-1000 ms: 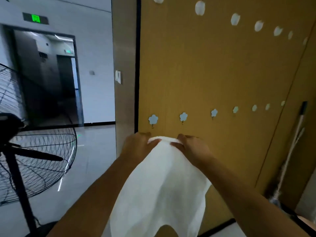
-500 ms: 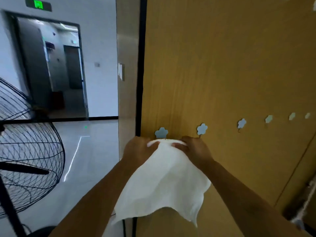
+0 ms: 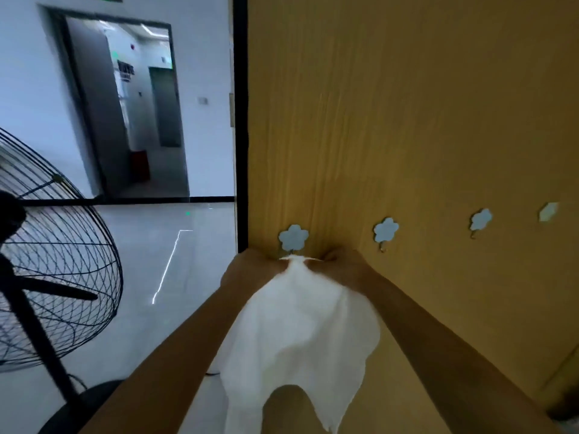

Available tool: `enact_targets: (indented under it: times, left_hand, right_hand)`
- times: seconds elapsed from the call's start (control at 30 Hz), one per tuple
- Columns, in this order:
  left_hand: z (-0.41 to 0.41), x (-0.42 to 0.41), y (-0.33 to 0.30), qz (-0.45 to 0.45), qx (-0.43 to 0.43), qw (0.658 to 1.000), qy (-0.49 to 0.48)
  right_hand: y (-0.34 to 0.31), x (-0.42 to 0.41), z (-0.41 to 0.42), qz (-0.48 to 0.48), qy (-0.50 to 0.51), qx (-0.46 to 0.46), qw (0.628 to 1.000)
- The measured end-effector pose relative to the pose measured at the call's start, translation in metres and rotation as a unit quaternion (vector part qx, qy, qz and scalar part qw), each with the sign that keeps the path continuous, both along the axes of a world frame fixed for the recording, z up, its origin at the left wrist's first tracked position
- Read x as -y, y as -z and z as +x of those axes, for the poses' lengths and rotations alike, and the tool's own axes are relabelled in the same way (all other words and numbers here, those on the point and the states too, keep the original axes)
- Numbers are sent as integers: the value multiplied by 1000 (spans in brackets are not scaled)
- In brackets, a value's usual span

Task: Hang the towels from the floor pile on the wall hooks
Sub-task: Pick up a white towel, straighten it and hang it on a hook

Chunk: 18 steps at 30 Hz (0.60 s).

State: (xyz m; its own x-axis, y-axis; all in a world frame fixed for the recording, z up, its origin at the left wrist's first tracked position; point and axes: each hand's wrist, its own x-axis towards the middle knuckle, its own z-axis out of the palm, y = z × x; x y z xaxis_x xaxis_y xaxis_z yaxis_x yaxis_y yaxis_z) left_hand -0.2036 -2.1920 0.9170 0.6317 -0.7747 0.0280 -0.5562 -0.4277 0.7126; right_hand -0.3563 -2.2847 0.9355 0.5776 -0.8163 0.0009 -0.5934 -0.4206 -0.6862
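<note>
Both hands are gripping the bunched top edge of a white towel (image 3: 300, 333) right under the leftmost flower-shaped wall hook (image 3: 293, 237); the left hand (image 3: 250, 270) is pinching the cloth on one side and the right hand (image 3: 341, 266) is pinching it on the other, fingers curled tight; the towel is hanging down between the forearms against the wooden wall panel (image 3: 407, 120); whether the cloth is already catching on the hook I cannot tell; three more flower hooks (image 3: 386, 229) are running off to the right, bare; a black standing fan (image 3: 47, 261) is sitting at the left on the pale floor (image 3: 150, 245).
</note>
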Motion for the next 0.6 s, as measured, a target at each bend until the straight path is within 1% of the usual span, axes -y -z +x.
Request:
enact_targets:
  times: [0.07,0.13,0.17,0.2,0.23,0.3,0.33,0.37,0.4,0.43,0.5,0.57,0.6]
  left_hand:
    - [-3,3,2,37,-1,999,14]
    - [-7,1,2,45,-4,999,-1]
    - [-10,-2,2,36,-10,999,-18]
    - [-11,-5,4,22,1,999,-39]
    - [-14,-10,5,3,39,998,-55]
    - [-19,-17,8,-45,165,983,-67]
    - [-22,-19,9,-74,217,971,-64]
    - [-23,-20,11,-109,255,959,-53]
    - [-24,-20,14,-146,270,951,-31]
    - [-23,-18,17,-180,276,944,0]
    - [-21,-16,27,-226,267,936,46]
    - [-21,-18,38,-258,241,934,51]
    - [-23,-21,42,-264,228,936,49]
  right_hand:
    - [0,-2,2,63,-6,-10,998]
    - [6,-2,5,55,14,-18,998]
    - [9,-2,6,24,23,-32,999]
    - [13,-2,7,-23,26,-48,998]
    - [16,-2,7,-81,25,-58,995]
    - [19,-6,7,-205,20,-49,977]
    - [20,-9,7,-250,14,-33,968]
    - [21,-11,7,-273,4,-13,962]
    - [23,-11,8,-272,-11,9,962]
    - [25,-12,9,-250,-27,36,967]
    - [29,-11,10,-185,-52,86,978]
    - [34,-11,6,-130,-67,122,982]
    - [37,-11,4,-122,-78,129,981]
